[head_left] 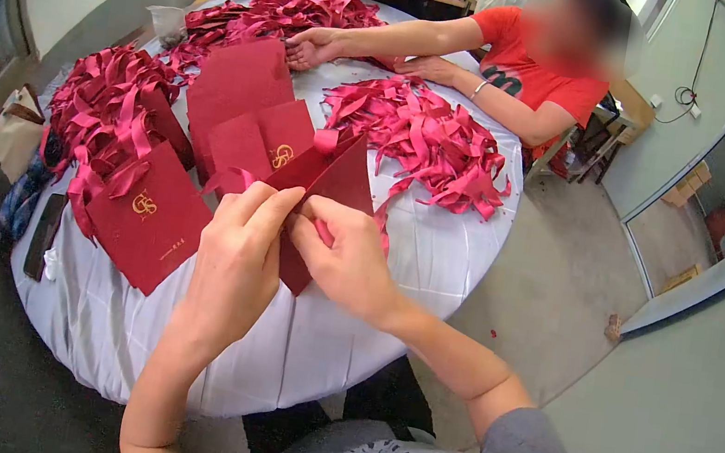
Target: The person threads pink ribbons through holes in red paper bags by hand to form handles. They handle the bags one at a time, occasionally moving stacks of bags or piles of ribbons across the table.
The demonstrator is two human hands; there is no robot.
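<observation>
A dark red paper gift bag [346, 182] is held up over the near side of the table, with a red ribbon at its top edge. My left hand [242, 251] pinches the bag's left edge, fingers closed. My right hand [344, 257] is closed on the same bag, with a bit of red ribbon showing by its thumb. Just beyond lie more red bags [237, 95], some flat with a gold logo. To the left, a finished-looking red bag [149, 213] with gold lettering leans against a heap of ribboned bags [109, 104].
A pile of pink-red ribbons [422, 142] lies right of centre on the white-covered round table [285, 365]. Another heap [291, 14] is at the back. A person in a red shirt [534, 83] reaches across from the right. A black phone-like object [45, 235] sits at the left edge.
</observation>
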